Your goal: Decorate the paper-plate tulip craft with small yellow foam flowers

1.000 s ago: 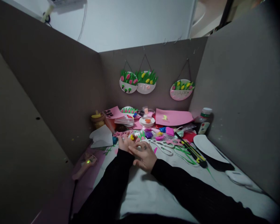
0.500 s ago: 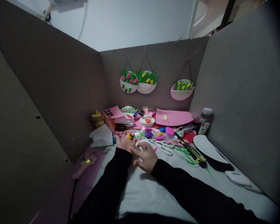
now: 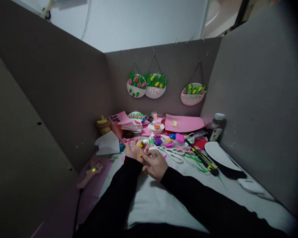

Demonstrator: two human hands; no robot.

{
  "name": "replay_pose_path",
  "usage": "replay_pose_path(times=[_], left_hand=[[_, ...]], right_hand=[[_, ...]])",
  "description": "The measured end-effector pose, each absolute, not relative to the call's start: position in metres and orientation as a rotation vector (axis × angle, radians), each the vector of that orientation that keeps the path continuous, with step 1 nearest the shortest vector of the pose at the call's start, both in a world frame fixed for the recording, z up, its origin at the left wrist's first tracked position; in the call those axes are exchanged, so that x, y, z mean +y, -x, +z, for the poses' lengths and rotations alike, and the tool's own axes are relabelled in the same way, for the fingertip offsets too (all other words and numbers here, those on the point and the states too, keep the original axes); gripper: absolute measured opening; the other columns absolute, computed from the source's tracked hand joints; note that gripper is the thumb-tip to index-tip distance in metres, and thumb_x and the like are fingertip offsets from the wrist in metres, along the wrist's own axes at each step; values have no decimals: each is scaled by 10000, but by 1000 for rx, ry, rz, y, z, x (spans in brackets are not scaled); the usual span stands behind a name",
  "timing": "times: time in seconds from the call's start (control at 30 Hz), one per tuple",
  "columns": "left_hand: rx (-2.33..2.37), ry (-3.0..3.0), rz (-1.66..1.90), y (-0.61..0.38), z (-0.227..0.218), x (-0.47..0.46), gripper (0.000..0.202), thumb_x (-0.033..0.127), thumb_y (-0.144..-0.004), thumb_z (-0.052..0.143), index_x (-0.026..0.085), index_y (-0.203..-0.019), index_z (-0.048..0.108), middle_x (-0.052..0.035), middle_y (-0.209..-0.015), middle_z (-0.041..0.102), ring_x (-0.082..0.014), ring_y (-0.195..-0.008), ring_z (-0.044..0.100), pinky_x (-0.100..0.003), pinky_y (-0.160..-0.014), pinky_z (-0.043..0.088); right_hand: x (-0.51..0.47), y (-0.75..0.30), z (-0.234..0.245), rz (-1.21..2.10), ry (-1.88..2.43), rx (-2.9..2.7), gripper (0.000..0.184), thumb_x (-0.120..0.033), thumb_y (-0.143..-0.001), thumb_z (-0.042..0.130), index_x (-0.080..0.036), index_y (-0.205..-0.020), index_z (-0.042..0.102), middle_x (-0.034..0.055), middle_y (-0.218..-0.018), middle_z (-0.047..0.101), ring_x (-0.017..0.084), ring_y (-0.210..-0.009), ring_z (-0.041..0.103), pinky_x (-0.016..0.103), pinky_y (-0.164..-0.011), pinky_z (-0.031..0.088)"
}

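Note:
My left hand (image 3: 134,152) is turned palm up, its fingers curled loosely around a yellow lump of clay (image 3: 140,144). A tiny yellow clay ball (image 3: 140,155) lies on that palm. My right hand (image 3: 157,164) reaches over from the right with its fingers apart, the index fingertip at the palm beside the ball. Just behind the hands is a white paper plate piece with pink tulips and green leaves (image 3: 151,142), partly covered by them. White-handled scissors (image 3: 172,154) lie to the right of my right hand.
A pink glue gun (image 3: 90,175) with a lit light lies left. On the right are a yellow-black utility knife (image 3: 205,161), a cut white plate (image 3: 222,155) and a bottle (image 3: 216,127). Clay packets (image 3: 180,138) crowd the back. Decorated plates (image 3: 156,91) hang on the grey partition.
The tiny yellow ball on my left palm now shows clearly beside the right fingertip. Both hands have shifted slightly, and the right fingers have moved a little across the palm. The view has tilted slightly.

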State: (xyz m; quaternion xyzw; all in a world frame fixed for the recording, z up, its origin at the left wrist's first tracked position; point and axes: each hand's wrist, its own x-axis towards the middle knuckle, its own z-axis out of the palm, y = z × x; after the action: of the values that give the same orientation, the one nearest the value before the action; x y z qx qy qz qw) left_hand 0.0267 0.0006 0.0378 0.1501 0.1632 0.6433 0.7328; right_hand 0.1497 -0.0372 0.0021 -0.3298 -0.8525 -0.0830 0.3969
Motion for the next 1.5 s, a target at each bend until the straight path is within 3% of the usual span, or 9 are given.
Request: replay_pose_path(times=[0.13, 0.23, 0.93, 1.17, 1.5], left_hand=[[405, -319, 1421, -26, 36, 2, 636, 739, -717, 146, 228, -865, 495, -44, -773, 488, -199, -711, 524, -374, -624, 435], [417, -342, 1381, -26, 33, 3, 630, 733, -722, 148, 233, -909, 484, -52, -792, 490, -213, -725, 521, -401, -629, 434], [388, -288, 1516, -28, 37, 2, 609, 724, -732, 166, 217, -838, 487, -38, -741, 492, -200, -690, 526, -361, -602, 430], [420, -309, 1502, -31, 39, 1, 598, 712, -743, 150, 222, -865, 470, -31, -748, 484, -202, -692, 528, -355, -584, 430], [434, -271, 1553, -25, 35, 11, 613, 743, -709, 176, 223, -850, 467, -32, -748, 480, -202, -689, 533, -350, -585, 424]], right_hand=[[-40, -149, 2, -198, 768, -2213, 645, -660, -807, 279, -234, -1231, 514, 106, -954, 502, 235, -883, 422, 389, -771, 378], [-39, -148, 1, -179, 818, -2195, 673, -647, -822, 244, -197, -1267, 473, 113, -942, 501, 235, -883, 423, 387, -764, 386], [-39, -155, 3, -104, 677, -2188, 587, -623, -810, 353, -218, -1182, 558, 102, -919, 499, 228, -860, 433, 385, -745, 393], [-35, -157, 1, -34, 698, -2182, 627, -606, -838, 288, -173, -1233, 510, 111, -920, 496, 228, -861, 424, 396, -761, 391], [-34, -158, 0, -80, 688, -2210, 574, -583, -831, 354, -196, -1217, 528, 103, -925, 495, 228, -871, 422, 393, -772, 390]])
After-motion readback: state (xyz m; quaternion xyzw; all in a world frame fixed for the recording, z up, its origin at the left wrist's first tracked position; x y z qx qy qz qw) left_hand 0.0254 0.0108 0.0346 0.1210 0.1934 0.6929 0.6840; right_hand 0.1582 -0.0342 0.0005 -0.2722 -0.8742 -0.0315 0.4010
